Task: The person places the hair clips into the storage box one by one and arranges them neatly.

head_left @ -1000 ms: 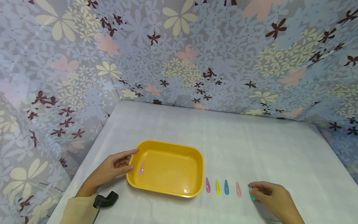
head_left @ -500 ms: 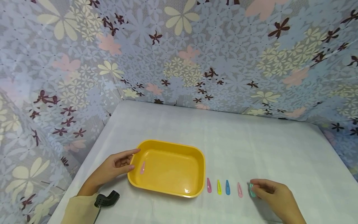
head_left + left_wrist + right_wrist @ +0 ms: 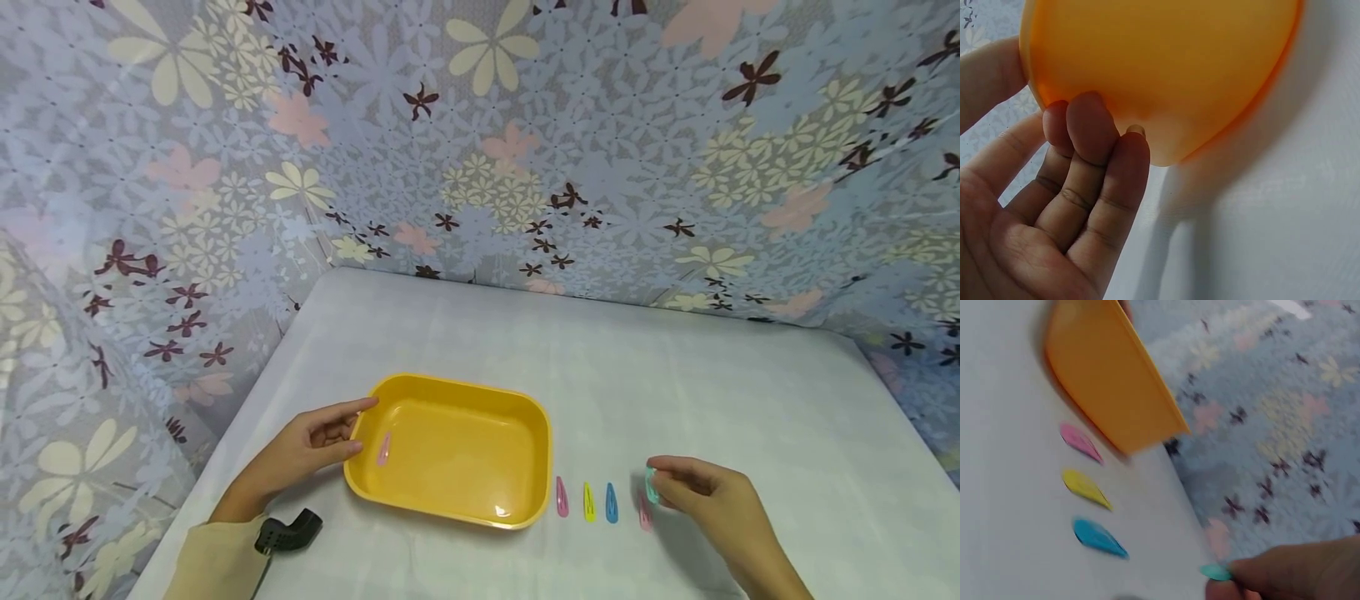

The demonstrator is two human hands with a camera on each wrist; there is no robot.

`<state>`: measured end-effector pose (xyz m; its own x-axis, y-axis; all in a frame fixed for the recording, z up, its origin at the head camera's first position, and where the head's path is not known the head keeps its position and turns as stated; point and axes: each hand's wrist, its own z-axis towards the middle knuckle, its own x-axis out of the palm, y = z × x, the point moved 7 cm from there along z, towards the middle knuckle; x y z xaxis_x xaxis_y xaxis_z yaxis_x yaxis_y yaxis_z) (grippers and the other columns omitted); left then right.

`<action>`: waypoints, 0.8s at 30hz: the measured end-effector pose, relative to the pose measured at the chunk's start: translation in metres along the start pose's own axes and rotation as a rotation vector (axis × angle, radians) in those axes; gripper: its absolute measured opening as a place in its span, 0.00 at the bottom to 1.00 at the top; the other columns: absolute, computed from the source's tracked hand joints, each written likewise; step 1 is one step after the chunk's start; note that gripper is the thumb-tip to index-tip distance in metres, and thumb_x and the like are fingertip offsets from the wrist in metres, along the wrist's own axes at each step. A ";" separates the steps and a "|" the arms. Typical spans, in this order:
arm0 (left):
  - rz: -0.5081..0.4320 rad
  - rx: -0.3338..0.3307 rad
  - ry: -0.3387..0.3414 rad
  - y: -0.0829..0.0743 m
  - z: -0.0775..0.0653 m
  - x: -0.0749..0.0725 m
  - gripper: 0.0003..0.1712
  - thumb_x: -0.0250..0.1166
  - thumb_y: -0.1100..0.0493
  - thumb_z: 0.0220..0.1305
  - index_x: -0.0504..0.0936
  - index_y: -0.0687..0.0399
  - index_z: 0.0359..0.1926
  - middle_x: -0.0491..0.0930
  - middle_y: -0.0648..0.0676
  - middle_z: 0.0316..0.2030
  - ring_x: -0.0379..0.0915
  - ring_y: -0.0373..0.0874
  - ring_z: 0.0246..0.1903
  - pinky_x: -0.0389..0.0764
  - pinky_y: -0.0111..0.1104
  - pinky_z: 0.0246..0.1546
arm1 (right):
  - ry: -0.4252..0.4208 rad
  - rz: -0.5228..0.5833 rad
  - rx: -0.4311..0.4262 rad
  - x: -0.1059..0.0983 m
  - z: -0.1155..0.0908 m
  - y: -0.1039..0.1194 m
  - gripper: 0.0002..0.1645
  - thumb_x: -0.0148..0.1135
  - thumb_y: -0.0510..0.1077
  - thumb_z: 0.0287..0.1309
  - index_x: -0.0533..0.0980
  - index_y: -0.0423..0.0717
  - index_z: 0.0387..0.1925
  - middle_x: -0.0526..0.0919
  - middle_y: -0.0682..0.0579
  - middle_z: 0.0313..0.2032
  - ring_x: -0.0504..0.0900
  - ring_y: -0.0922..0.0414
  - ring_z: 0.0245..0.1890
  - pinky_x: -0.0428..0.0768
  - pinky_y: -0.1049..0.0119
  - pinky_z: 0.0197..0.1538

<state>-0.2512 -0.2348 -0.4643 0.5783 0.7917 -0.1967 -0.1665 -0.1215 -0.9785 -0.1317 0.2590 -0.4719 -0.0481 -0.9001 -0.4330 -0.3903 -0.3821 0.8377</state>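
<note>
Head view, running left to right, puts a beige sleeve (image 3: pixel 217 567) and a black device (image 3: pixel 288 532) left of the yellow tray (image 3: pixel 457 450). The left hand (image 3: pixel 307 442) rests against the tray's left end, index finger and thumb spread apart at the rim; the left wrist view shows other fingers bent against the outer wall. Inside the tray, by that same end, lies a light pink clip (image 3: pixel 384 448). Right of the tray, on the white-covered desk (image 3: pixel 720 383), lie a deep pink clip (image 3: pixel 562 497) just beside it, then a yellow clip (image 3: pixel 589 502), a blue clip (image 3: pixel 612 503) and a partly hidden pale pink clip (image 3: pixel 645 517). Well right of the tray, the right hand (image 3: pixel 708 492) pinches a teal clip (image 3: pixel 651 485) between thumb and finger; whether it touches the pale pink clip cannot be told. Floral cloth (image 3: pixel 480 167) hangs beyond the tray.
</note>
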 end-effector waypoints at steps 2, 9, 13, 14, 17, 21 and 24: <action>0.002 0.000 -0.002 0.000 0.000 -0.001 0.31 0.65 0.68 0.70 0.69 0.65 0.72 0.75 0.64 0.40 0.74 0.39 0.35 0.78 0.26 0.32 | 0.009 0.024 -0.019 0.004 0.001 0.006 0.33 0.71 0.59 0.62 0.81 0.42 0.60 0.87 0.50 0.47 0.87 0.56 0.42 0.83 0.68 0.47; 0.015 0.031 0.006 -0.001 -0.001 -0.001 0.31 0.65 0.69 0.70 0.70 0.65 0.72 0.75 0.64 0.40 0.74 0.39 0.35 0.77 0.26 0.32 | 0.015 0.087 -0.038 0.018 0.004 0.026 0.32 0.73 0.56 0.61 0.81 0.38 0.59 0.86 0.48 0.46 0.87 0.54 0.41 0.84 0.66 0.47; 0.012 0.019 0.001 -0.001 -0.001 -0.002 0.31 0.65 0.68 0.70 0.70 0.65 0.72 0.75 0.63 0.40 0.74 0.40 0.35 0.78 0.26 0.33 | 0.013 0.207 -0.061 0.029 0.005 0.038 0.31 0.72 0.52 0.63 0.79 0.35 0.59 0.85 0.48 0.46 0.86 0.55 0.43 0.83 0.65 0.49; 0.014 0.015 -0.001 -0.001 -0.001 -0.002 0.31 0.65 0.68 0.70 0.70 0.64 0.72 0.75 0.63 0.40 0.74 0.40 0.35 0.78 0.26 0.33 | 0.011 0.243 -0.061 0.032 0.005 0.040 0.31 0.72 0.51 0.63 0.79 0.35 0.59 0.85 0.49 0.47 0.86 0.55 0.44 0.83 0.65 0.49; 0.017 0.007 -0.003 -0.001 -0.001 -0.001 0.31 0.65 0.68 0.70 0.70 0.64 0.72 0.75 0.63 0.40 0.74 0.40 0.35 0.78 0.26 0.33 | 0.006 0.322 -0.041 0.039 0.005 0.046 0.30 0.73 0.50 0.62 0.79 0.35 0.59 0.86 0.51 0.47 0.86 0.56 0.45 0.83 0.65 0.50; 0.025 0.005 -0.004 -0.001 -0.001 -0.001 0.32 0.66 0.67 0.70 0.70 0.64 0.72 0.75 0.63 0.40 0.73 0.39 0.34 0.77 0.26 0.32 | 0.017 0.368 -0.024 0.050 0.004 0.053 0.31 0.75 0.49 0.60 0.79 0.35 0.59 0.86 0.51 0.47 0.86 0.55 0.44 0.83 0.64 0.51; 0.032 0.011 -0.009 -0.002 -0.001 -0.001 0.32 0.66 0.67 0.70 0.70 0.64 0.72 0.75 0.62 0.39 0.73 0.39 0.34 0.77 0.26 0.31 | 0.022 0.392 -0.019 0.059 0.003 0.058 0.31 0.75 0.49 0.59 0.80 0.35 0.58 0.85 0.50 0.47 0.86 0.54 0.43 0.83 0.63 0.51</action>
<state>-0.2507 -0.2358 -0.4619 0.5658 0.7927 -0.2271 -0.1935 -0.1401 -0.9710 -0.1603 0.1847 -0.4496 -0.1701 -0.9828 -0.0714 -0.3291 -0.0117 0.9442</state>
